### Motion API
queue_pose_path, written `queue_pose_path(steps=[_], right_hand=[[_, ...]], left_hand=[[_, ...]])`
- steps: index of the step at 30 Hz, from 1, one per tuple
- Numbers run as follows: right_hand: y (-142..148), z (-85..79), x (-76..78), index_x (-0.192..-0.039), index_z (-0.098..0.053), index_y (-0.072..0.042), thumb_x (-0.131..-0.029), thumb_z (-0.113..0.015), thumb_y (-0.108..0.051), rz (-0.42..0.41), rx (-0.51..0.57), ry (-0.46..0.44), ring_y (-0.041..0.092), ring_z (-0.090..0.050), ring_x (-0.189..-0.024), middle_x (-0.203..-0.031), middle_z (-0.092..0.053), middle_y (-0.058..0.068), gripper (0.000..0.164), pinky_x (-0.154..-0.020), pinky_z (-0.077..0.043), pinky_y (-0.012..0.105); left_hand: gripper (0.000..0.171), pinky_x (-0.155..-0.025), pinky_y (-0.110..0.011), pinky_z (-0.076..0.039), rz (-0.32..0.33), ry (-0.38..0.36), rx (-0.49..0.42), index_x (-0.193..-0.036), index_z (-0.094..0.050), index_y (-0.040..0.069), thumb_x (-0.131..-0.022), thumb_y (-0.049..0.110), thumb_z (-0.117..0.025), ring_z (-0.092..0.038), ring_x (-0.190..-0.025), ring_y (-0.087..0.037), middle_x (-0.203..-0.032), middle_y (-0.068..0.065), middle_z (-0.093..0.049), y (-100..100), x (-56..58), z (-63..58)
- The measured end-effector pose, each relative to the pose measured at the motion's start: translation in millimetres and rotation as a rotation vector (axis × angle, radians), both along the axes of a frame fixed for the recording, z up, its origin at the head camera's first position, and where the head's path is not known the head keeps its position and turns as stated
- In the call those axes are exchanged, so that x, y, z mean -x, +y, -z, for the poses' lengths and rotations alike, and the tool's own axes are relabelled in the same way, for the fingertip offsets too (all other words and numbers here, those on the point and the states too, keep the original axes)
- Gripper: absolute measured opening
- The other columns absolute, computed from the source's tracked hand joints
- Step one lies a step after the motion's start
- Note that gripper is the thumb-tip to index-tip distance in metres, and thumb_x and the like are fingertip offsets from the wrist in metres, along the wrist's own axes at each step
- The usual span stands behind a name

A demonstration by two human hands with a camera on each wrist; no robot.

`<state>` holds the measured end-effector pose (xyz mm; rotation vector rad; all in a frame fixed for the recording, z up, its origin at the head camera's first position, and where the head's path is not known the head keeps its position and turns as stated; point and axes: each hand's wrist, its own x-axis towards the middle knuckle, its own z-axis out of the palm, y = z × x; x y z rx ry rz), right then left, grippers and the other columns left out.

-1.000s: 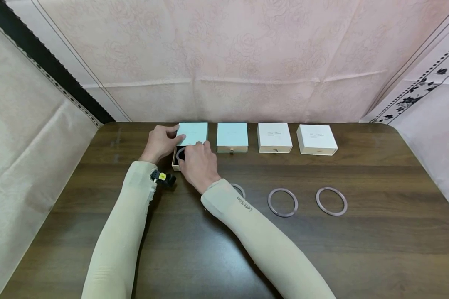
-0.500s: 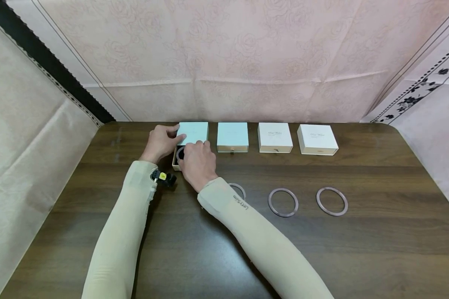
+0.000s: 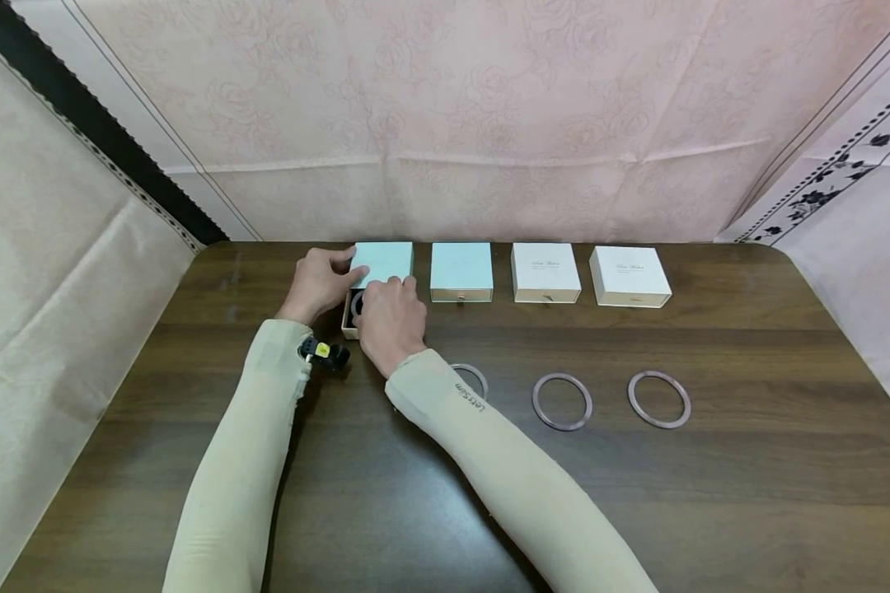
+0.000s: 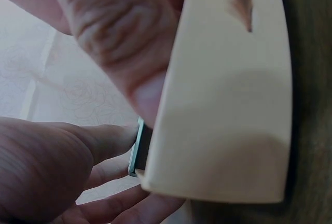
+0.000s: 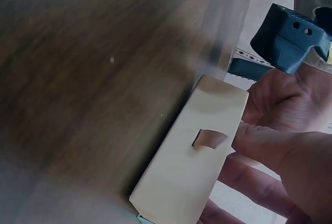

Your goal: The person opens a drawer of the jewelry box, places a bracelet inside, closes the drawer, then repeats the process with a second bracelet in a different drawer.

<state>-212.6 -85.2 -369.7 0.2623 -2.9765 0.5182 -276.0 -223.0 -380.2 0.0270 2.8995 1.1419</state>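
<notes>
My left hand (image 3: pixel 317 284) grips the left side of a turquoise drawer box (image 3: pixel 386 262) in the head view, thumb on its top. The box's cream drawer (image 4: pixel 223 115) is pulled out toward me, with a pull tab (image 5: pixel 211 138) on its front. Part of a greyish bangle (image 3: pixel 353 305) shows inside against a dark lining. My right hand (image 3: pixel 393 321) lies over the drawer with bent fingers. Its thumb (image 4: pixel 150 92) reaches down behind the drawer front in the left wrist view. Whether it pinches the bangle or presses it, I cannot tell.
To the right stand a second turquoise box (image 3: pixel 461 268) and two white boxes, one (image 3: pixel 545 268) beside the other (image 3: pixel 629 273). Nearer lie three bangles: one (image 3: pixel 478 375) partly behind my right sleeve, another (image 3: pixel 536 403) and a third (image 3: pixel 684 403). A patterned cloth (image 3: pixel 445 123) hangs behind the table.
My right hand and forearm have shifted slightly to the left over the drawer. My left hand stays where it was on the box.
</notes>
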Motion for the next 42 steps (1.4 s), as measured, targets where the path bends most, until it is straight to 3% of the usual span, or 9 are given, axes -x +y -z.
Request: queue_pose_path(steps=[24,31,35,38,42], right_hand=[[-0.5,0.9,6.6,-0.092,-0.080,-0.019,-0.093,-0.075,-0.039,-0.037,-0.058,-0.044,0.025,-0.060,-0.105,-0.102,-0.074,0.005,0.020,-0.070,-0.061,0.042],[4.8,-1.4,6.7,-0.096,-0.080,-0.017,-0.094,-0.074,-0.038,-0.069,-0.066,-0.045,0.023,-0.062,-0.104,-0.102,-0.072,0.004,0.022,-0.074,-0.061,0.043],[8.9,-3.9,6.4,-0.081,-0.076,-0.018,-0.094,-0.074,-0.037,-0.098,-0.045,-0.060,0.023,-0.064,-0.100,-0.096,-0.071,0.004,0.024,-0.072,-0.061,0.042],[12.1,-5.2,6.5,-0.061,-0.065,-0.019,-0.095,-0.073,-0.033,-0.121,-0.012,-0.073,0.022,-0.065,-0.094,-0.084,-0.069,0.002,0.038,-0.067,-0.060,0.039],[16.6,-5.3,6.9,-0.050,-0.052,-0.019,-0.096,-0.070,-0.023,-0.170,0.031,-0.072,0.018,-0.061,-0.083,-0.066,-0.057,-0.002,0.049,-0.057,-0.053,0.032]], left_hand=[[0.052,-0.058,-0.027,-0.043,-0.007,-0.018,-0.005,-0.149,-0.052,0.012,-0.102,0.029,-0.064,-0.052,-0.073,-0.018,-0.119,-0.021,-0.069,0.1,0.1,-1.3],[0.052,-0.055,-0.028,-0.042,-0.003,-0.015,-0.015,-0.149,-0.053,0.012,-0.101,0.030,-0.065,-0.051,-0.063,-0.015,-0.116,-0.022,-0.069,0.4,0.7,-0.8],[0.051,-0.055,-0.028,-0.042,0.002,0.000,-0.015,-0.148,-0.054,0.012,-0.101,0.030,-0.065,-0.049,-0.059,-0.014,-0.110,-0.021,-0.071,0.4,0.7,-0.3],[0.051,-0.056,-0.028,-0.042,0.002,0.009,-0.011,-0.147,-0.054,0.013,-0.101,0.030,-0.066,-0.050,-0.062,-0.014,-0.110,-0.020,-0.072,0.2,0.6,0.2],[0.051,-0.058,-0.027,-0.043,0.003,0.010,-0.007,-0.148,-0.054,0.013,-0.101,0.030,-0.065,-0.052,-0.068,-0.016,-0.117,-0.019,-0.072,-0.6,0.0,0.3]])
